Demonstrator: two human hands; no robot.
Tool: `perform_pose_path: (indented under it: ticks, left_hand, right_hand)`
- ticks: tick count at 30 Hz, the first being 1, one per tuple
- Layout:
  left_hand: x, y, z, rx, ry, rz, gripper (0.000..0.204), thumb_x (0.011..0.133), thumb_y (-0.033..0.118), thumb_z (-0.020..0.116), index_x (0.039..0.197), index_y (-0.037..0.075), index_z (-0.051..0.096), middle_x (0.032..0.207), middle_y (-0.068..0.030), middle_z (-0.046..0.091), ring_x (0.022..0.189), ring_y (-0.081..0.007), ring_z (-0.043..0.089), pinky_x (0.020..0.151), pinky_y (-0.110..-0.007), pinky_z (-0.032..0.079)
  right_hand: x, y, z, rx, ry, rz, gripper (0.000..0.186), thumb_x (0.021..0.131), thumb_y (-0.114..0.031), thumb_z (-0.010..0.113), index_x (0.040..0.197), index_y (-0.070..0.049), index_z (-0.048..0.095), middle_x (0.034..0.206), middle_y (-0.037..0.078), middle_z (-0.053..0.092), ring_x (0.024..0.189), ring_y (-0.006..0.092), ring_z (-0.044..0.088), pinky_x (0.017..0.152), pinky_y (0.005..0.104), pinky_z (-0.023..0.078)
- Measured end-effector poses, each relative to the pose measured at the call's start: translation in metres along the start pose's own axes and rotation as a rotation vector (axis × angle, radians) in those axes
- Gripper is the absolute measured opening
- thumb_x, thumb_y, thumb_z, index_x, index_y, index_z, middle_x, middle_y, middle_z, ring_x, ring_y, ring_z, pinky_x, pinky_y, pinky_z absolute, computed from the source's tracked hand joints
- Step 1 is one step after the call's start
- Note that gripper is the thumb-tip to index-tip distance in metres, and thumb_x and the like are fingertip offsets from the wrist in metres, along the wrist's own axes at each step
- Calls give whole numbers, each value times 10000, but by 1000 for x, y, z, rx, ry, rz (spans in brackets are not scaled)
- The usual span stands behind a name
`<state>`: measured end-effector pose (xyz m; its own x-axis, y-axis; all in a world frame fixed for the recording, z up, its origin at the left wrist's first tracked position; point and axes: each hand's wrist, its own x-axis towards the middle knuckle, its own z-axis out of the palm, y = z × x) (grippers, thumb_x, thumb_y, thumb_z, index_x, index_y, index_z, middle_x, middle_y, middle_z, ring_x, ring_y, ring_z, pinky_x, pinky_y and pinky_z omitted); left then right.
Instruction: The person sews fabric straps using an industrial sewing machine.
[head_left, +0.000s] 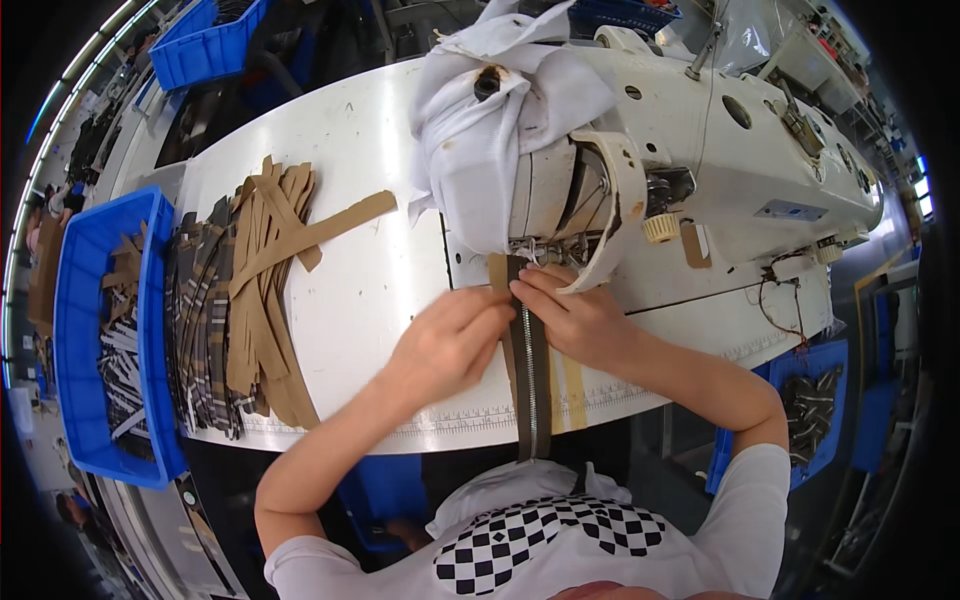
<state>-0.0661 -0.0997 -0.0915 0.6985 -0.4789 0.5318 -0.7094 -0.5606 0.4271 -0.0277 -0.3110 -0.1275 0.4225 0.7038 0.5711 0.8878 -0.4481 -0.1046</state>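
A long zipper (531,385) with olive-brown tape and metal teeth runs from under the sewing machine's needle area (560,248) down over the table's front edge to my lap. Along its left side lies a tan fabric strip (507,350). My left hand (450,340) is closed at the left edge, its fingertips pinching the strip against the zipper; it is slightly blurred. My right hand (575,315) bends over the zipper from the right, fingertips pressed onto the tape just in front of the needle area. The presser foot is partly hidden by fingers and the machine head.
White cloth (470,130) wraps the machine head. Left on the white table (360,340) lie tan fabric strips (265,310) and dark plaid strips (205,310). A blue bin (160,400) of strips stands at the left; another blue bin (835,425) with dark pieces sits lower right.
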Motion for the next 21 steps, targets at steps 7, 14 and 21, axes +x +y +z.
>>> perform_pose_path:
  ticks: [7, 14, 21]
  left_hand:
    - [11, -33, 8, 50, -150, 18, 194, 732, 12, 662, 908, 17, 582, 993, -110, 638, 886, -275, 615, 819, -362, 492]
    - [17, -36, 11, 87, -83, 77, 195, 714, 13, 666, 886, 18, 575, 935, -93, 623, 854, -264, 601, 770, -356, 490]
    - [0, -31, -17, 103, -105, 3, 193, 736, 58, 642, 911, 10, 577, 1028, -147, 640, 986, -285, 605, 882, -364, 475]
  right_hand:
    - [9, -1, -5, 7, 60, 87, 272, 731, 2, 648, 1002, 22, 673, 993, 121, 663, 798, 219, 660, 609, 298, 553]
    - [7, 3, -4, -9, -23, 145, 280, 740, 6, 636, 1016, -3, 682, 1009, 106, 669, 967, 233, 640, 816, 353, 520]
    - [19, 6, 15, 169, 78, 94, 290, 801, -123, 713, 1085, -74, 680, 1076, 120, 673, 995, 304, 668, 862, 306, 560]
